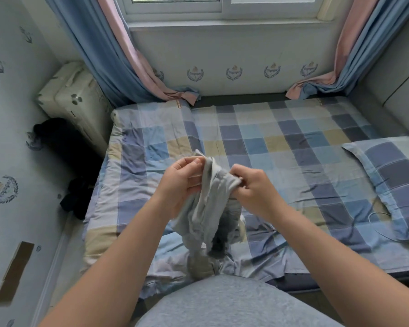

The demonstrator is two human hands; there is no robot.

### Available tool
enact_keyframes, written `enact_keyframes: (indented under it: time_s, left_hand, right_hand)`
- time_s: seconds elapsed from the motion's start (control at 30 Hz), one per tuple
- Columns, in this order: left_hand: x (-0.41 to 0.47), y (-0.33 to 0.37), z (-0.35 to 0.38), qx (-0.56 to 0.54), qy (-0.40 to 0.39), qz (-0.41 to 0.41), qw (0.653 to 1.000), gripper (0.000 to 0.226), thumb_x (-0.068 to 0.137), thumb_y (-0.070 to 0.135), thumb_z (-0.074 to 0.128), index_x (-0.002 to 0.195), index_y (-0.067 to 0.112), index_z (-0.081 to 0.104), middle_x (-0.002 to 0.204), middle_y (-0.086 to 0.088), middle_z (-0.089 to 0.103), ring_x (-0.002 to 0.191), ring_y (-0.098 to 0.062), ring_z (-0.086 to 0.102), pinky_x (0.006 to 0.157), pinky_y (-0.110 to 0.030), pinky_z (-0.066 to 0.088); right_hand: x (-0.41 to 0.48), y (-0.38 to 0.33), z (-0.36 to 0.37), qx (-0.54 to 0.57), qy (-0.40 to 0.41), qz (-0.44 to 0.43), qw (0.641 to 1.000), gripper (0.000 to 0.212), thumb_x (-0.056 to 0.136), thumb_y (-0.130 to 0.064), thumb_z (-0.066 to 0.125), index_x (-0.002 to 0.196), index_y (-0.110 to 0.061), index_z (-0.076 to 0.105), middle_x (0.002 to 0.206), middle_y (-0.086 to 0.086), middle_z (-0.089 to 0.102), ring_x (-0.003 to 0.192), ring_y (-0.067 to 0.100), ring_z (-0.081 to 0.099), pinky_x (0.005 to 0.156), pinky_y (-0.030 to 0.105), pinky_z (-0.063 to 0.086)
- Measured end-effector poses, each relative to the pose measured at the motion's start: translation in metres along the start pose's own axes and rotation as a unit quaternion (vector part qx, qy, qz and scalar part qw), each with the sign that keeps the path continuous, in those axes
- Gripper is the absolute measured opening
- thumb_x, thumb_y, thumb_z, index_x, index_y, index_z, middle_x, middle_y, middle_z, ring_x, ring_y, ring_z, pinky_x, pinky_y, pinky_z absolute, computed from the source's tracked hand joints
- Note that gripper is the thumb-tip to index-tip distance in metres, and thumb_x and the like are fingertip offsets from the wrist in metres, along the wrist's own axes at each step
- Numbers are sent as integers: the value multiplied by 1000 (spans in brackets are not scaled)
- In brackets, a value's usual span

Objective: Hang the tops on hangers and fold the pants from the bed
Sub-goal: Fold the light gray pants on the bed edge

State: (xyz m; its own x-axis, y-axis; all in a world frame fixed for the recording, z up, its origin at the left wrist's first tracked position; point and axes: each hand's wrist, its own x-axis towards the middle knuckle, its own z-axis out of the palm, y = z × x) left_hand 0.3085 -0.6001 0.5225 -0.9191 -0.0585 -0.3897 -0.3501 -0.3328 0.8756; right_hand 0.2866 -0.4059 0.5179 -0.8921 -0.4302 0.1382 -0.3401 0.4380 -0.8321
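Observation:
A light grey garment (207, 208) hangs bunched between both hands above the near part of the bed (281, 142). My left hand (182, 182) pinches its upper edge on the left, fingers curled on the cloth. My right hand (253, 187) grips the same edge on the right. The lower part of the garment droops down to the checked sheet near my body, its shape too crumpled to tell top from pants. No hanger is in view.
A checked pillow (392, 180) lies at the right of the bed with a thin cable (376, 218) beside it. Dark clothes (76, 197) lie in the gap left of the bed, next to a white appliance (76, 102). Curtains (118, 55) hang at the far corners.

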Motion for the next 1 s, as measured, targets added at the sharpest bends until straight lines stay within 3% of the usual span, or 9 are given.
enact_keyframes:
  time_s: [0.07, 0.17, 0.3, 0.43, 0.6, 0.7, 0.8, 0.9, 1.0]
  left_hand:
    - [-3, -7, -2, 66, -1, 12, 998, 18, 99, 19, 62, 116, 14, 67, 112, -4, 73, 99, -19, 70, 77, -28, 57]
    - [-9, -21, -3, 169, -18, 66, 983, 42, 86, 28, 79, 124, 19, 62, 124, 3, 67, 112, -14, 64, 82, -21, 53]
    - [-16, -40, 4, 252, -87, 91, 960, 65, 64, 49, 81, 122, 32, 59, 119, 12, 67, 110, -6, 63, 91, -28, 55]
    - [-5, -68, 13, 333, -39, 118, 935, 52, 75, 25, 70, 124, 25, 54, 115, -1, 66, 108, -19, 62, 91, -45, 52]
    - [6, -101, -7, 434, 40, 71, 897, 12, 88, 8, 58, 99, 13, 57, 100, -10, 65, 96, -32, 60, 77, -41, 49]
    - [9, -112, -30, 470, 82, 18, 879, 20, 86, -1, 51, 92, 17, 59, 97, -10, 67, 94, -34, 60, 77, -42, 51]
    - [12, -113, -50, 465, 131, -17, 875, 32, 84, -5, 48, 92, 24, 60, 94, -8, 67, 89, -32, 59, 70, -38, 48]
    - [17, -98, -56, 416, 176, 27, 892, 33, 84, -7, 46, 96, 19, 62, 92, -6, 67, 90, -33, 60, 67, -37, 45]
    - [22, -73, -53, 372, 184, 84, 906, 32, 84, -8, 45, 91, 19, 61, 85, 4, 64, 83, -23, 57, 62, -32, 41]
  right_hand:
    - [10, -6, -4, -15, 9, 10, 1000, 33, 90, -26, 62, 64, -14, 45, 54, -9, 39, 52, 7, 30, 49, 23, 25]
    - [20, -15, -7, -25, 31, 30, 999, 35, 89, -19, 65, 63, -10, 44, 54, -3, 39, 52, 11, 30, 50, 28, 27]
    - [24, -29, -5, -7, 66, 39, 997, 36, 90, -18, 64, 62, -12, 42, 55, -4, 38, 53, 10, 31, 50, 26, 29]
    - [27, -42, -6, 72, 97, 56, 991, 37, 91, -15, 63, 62, -9, 40, 57, -3, 36, 58, 13, 32, 55, 32, 30]
    - [26, -48, -25, 211, 159, 85, 961, 30, 87, -23, 61, 61, -20, 45, 57, -7, 40, 59, 15, 38, 52, 31, 34]
    - [23, -33, -38, 261, 205, 120, 936, 28, 88, -20, 62, 63, -20, 49, 63, 3, 43, 64, 23, 40, 55, 38, 38]
    - [17, -3, -46, 260, 243, 172, 918, 15, 94, -14, 60, 82, -7, 56, 75, 10, 46, 70, 27, 44, 62, 45, 45]
    - [10, 35, -46, 239, 262, 253, 900, 17, 97, -15, 58, 82, -7, 55, 74, 11, 53, 68, 25, 54, 60, 42, 56]
    - [-2, 75, -36, 226, 260, 343, 874, 23, 97, -15, 59, 75, -12, 51, 73, 11, 59, 70, 26, 63, 56, 36, 59]
